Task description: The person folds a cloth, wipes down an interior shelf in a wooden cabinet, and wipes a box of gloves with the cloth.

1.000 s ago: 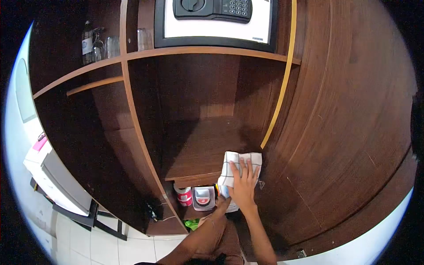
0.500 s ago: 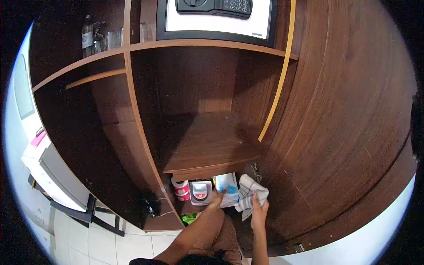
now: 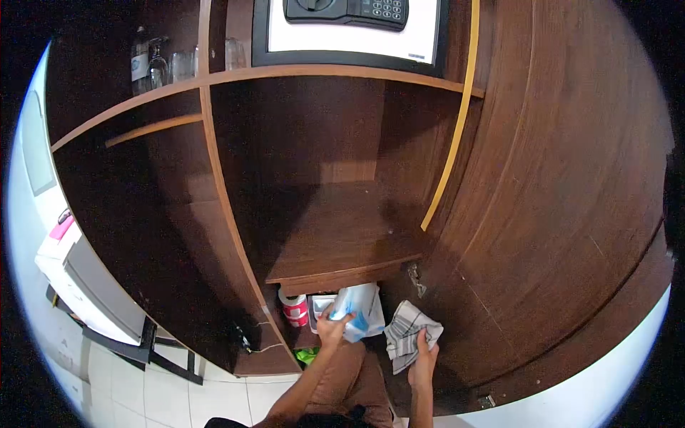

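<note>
My left hand [image 3: 332, 331] is closed on a blue-and-white pack [image 3: 357, 303], which leans to the left at the front of the low compartment. I cannot make out what kind of pack it is. In my right hand [image 3: 423, 362] a white-and-grey striped cloth [image 3: 409, 332] hangs loosely, pinched between thumb and fingers, to the right of the pack. Left of the pack sits a white plastic bin [image 3: 313, 324], partly hidden by my left hand. Red-and-white rolls [image 3: 294, 311] are stacked beside the bin.
Above is a wooden shelf [image 3: 335, 250], its front edge close over the low compartment. A wooden door [image 3: 549, 214] stands open at right, with a metal hinge [image 3: 417, 279]. Something bright green [image 3: 307, 355] lies low by my knee. Glassware and a safe with a keypad [image 3: 346, 12] are higher up.
My left hand has shifted left and down, and the pack has tilted with it, now covering part of the bin. My right hand and the cloth have moved slightly right and lower.
</note>
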Demonstrator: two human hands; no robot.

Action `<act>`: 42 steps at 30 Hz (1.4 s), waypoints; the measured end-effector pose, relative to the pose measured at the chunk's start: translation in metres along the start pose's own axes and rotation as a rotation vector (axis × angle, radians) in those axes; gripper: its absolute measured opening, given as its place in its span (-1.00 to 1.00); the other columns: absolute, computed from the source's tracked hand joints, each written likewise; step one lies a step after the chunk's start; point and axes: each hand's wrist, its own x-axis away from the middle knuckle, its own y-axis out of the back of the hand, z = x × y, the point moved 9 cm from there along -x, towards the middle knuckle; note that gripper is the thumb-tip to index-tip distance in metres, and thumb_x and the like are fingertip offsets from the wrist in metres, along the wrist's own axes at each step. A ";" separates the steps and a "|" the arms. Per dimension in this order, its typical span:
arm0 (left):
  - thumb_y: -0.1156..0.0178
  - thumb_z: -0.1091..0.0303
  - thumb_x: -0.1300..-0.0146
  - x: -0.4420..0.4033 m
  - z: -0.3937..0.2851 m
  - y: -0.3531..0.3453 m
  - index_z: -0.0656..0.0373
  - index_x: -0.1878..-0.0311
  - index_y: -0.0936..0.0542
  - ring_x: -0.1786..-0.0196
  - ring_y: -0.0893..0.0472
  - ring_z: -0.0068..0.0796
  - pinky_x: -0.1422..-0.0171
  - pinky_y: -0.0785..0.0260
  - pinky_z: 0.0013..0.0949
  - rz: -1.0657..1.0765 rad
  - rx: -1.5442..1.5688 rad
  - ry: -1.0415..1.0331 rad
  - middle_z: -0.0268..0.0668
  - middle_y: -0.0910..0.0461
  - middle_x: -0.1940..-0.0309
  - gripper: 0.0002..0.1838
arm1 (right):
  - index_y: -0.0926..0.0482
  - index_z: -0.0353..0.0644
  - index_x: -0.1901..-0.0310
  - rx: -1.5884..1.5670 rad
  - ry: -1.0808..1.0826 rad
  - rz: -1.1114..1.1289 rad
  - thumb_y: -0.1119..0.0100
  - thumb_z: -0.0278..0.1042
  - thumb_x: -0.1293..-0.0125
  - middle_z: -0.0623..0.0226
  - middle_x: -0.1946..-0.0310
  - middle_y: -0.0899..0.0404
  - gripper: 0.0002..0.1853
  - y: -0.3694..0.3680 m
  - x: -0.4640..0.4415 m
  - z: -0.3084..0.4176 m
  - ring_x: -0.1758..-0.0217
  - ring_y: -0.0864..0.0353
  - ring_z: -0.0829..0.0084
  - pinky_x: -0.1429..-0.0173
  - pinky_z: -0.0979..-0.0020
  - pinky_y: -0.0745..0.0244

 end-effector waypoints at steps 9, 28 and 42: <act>-0.41 0.19 -0.23 0.089 0.009 0.061 0.31 -0.30 -0.54 -0.08 -0.74 -0.10 -0.09 -0.65 -0.06 0.137 0.589 0.447 -0.09 -0.70 -0.09 -0.38 | -0.43 -0.28 -0.36 -0.029 -0.013 -0.112 -0.30 -0.15 -0.54 0.29 -0.26 -0.56 -0.47 0.012 0.018 -0.007 -0.25 -0.58 0.36 -0.38 0.25 -0.42; -0.52 0.61 0.10 0.127 -0.134 0.112 0.30 -0.39 -0.41 -0.34 -0.52 -0.32 -0.48 -0.40 -0.19 0.147 0.744 -0.030 -0.19 -0.53 -0.25 -0.12 | -0.32 0.25 -0.61 1.020 0.966 0.875 -0.09 0.54 -0.31 0.02 -0.71 0.03 -0.08 -0.170 0.117 0.035 -0.74 0.21 -0.30 -0.62 -0.53 0.43; -0.59 0.52 0.06 0.131 -0.144 0.142 0.32 -0.44 -0.37 -0.35 -0.50 -0.32 -0.51 -0.34 -0.17 0.070 0.820 -0.032 -0.17 -0.51 -0.27 -0.07 | -0.28 0.25 -0.61 0.995 0.938 0.803 0.02 0.63 -0.32 -0.06 -0.72 0.12 -0.05 -0.173 0.132 0.014 -0.75 0.30 -0.32 -0.60 -0.57 0.48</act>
